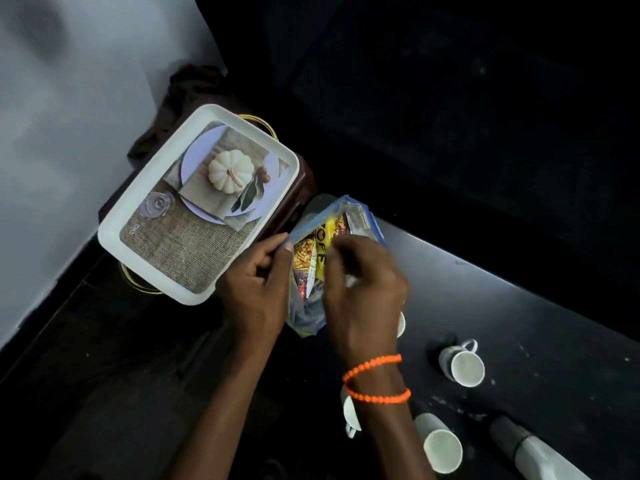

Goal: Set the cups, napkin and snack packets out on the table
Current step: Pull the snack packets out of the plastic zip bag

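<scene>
Left hand [254,284] pinching the blue-edged rim of a clear bag [313,271], thumb and fingers closed on the plastic. Right hand [360,289] reaching into the bag's mouth, fingers curled among the snack packets [320,252]; blurred, so whether closed on one cannot be told. Bag held upright over the near left end of the dark table [519,306], packets all inside. Step in hand, probably: getting packets out. Next calls for a firm pinch on one packet, lifting clear, mouth held open. Cups [464,367] standing on table to the right, near. Printed tray [197,206] just left, bare. No napkin seen.
</scene>
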Available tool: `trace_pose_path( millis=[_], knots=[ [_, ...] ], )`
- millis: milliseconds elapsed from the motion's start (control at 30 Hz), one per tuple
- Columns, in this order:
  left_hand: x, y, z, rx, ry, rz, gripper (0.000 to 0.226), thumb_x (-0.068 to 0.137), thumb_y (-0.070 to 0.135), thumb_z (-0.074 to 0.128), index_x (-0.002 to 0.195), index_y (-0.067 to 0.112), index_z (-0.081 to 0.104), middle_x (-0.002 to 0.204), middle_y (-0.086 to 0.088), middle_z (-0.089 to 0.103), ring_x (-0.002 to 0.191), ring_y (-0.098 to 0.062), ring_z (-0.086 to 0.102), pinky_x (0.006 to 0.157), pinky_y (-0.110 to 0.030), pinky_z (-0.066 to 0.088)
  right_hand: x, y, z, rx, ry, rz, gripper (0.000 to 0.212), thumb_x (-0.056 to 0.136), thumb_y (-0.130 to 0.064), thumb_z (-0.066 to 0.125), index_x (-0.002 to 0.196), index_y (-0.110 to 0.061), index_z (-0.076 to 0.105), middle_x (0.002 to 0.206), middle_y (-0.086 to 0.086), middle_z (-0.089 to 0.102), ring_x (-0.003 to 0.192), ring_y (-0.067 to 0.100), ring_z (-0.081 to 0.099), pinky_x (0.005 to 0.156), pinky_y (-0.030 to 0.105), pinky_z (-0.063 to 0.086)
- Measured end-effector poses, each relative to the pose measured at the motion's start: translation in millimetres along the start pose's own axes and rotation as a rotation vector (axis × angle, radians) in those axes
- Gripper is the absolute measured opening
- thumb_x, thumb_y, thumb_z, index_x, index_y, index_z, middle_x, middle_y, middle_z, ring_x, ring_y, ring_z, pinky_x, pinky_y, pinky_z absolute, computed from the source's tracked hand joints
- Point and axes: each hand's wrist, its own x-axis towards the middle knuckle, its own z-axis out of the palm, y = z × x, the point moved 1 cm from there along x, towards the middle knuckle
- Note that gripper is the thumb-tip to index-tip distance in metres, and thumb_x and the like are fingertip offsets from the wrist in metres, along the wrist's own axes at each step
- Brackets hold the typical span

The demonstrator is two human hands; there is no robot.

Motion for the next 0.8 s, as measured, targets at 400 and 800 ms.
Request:
trace_pose_path(
  millis=[400, 800],
  knots=[
    [1.9, 9.4, 5.4, 0.006, 0.032, -0.016, 0.019, 0.091, 0.025, 0.073, 0.108, 0.022, 0.081, 0.065, 0.009, 0.068, 0.062, -0.002, 0.061, 0.067, -0.027, 0.054, 26.6, 62.1, 92.5, -0.359, -0.372, 0.481, 0.025, 0.093, -0.011, 0.054, 0.115, -0.009, 0.063, 0.109, 0.021, 0.072, 0.103, 0.041, 0.068, 0.077, 0.040, 0.052],
    [19.9, 7.9, -5.5, 0.016, 0.220, -0.047, 0.006, 0.095, 0.026, 0.069, 0.096, 0.028, 0.075, 0.058, 0.009, 0.056, 0.056, 0.002, 0.055, 0.061, -0.008, 0.041, 29.4, -24.4, -89.7, 0.105, -0.110, -0.258, 0.015, 0.096, -0.025, 0.070, 0.109, -0.031, 0.074, 0.093, -0.002, 0.075, 0.082, 0.011, 0.070, 0.077, 0.026, 0.055]
  ],
)
